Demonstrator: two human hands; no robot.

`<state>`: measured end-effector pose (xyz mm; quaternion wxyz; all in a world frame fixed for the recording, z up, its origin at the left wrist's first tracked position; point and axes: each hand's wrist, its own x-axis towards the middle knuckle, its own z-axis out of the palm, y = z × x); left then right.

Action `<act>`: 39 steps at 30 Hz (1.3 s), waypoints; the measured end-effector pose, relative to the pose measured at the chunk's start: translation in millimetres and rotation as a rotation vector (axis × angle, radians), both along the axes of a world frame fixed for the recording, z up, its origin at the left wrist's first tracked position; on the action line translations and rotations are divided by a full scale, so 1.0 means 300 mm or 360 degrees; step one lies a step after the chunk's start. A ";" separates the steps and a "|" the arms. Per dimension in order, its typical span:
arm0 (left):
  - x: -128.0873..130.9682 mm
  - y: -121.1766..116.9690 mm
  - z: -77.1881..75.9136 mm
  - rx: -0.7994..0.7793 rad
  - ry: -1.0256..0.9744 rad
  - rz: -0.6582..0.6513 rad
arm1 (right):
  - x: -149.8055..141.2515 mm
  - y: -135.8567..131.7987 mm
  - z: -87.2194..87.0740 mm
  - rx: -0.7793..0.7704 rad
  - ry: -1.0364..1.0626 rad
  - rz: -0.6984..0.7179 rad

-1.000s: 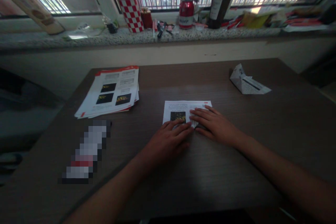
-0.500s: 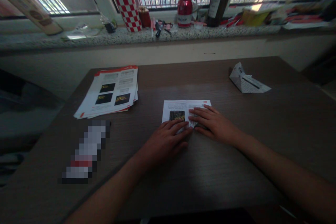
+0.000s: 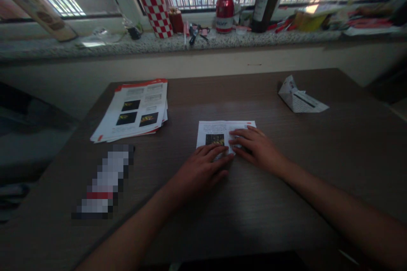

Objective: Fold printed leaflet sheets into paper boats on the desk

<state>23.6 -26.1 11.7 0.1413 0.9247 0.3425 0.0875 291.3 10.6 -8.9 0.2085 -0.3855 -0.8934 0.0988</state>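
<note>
A printed sheet of paper [image 3: 212, 128] with a dark picture lies flat on the brown table, a faint crease running down its middle. My left hand [image 3: 206, 163] rests over its lower left part, fingers stretched out and flat. On the sheet's right half lies my right hand [image 3: 254, 144], its fingers extended and slightly apart. Both hands cover the lower edge and much of the right side, so I cannot tell how that edge is folded. Neither hand grips anything.
A stack of printed sheets [image 3: 136, 110] lies at the table's back left. Nearer me is a pixelated oblong object [image 3: 104, 182]. A folded paper shape [image 3: 300, 97] stands at the back right. The granite windowsill [image 3: 111, 48] holds a red can [image 3: 224, 12], a checkered container [image 3: 157, 12] and a dark bottle [image 3: 265, 6].
My right hand's fingers have drawn slightly closer together, and its lower finger has shifted up onto the paper. My left hand and the sheet stay nearly in place.
</note>
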 end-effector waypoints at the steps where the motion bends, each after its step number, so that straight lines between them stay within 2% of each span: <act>1: 0.000 0.001 -0.001 -0.0001 0.0007 0.0002 | 0.000 0.001 0.000 0.0015 -0.0013 0.0008; 19: 0.008 -0.001 0.003 0.0019 0.0068 0.0010 | 0.009 -0.002 -0.006 0.0133 -0.0083 0.0129; 27: -0.021 0.015 0.000 0.0008 0.0005 -0.0091 | 0.017 0.008 -0.011 0.0137 -0.0077 0.0147; 39: -0.020 0.013 0.013 0.0035 -0.0018 -0.0102 | 0.016 0.010 -0.006 0.0171 -0.0106 0.0152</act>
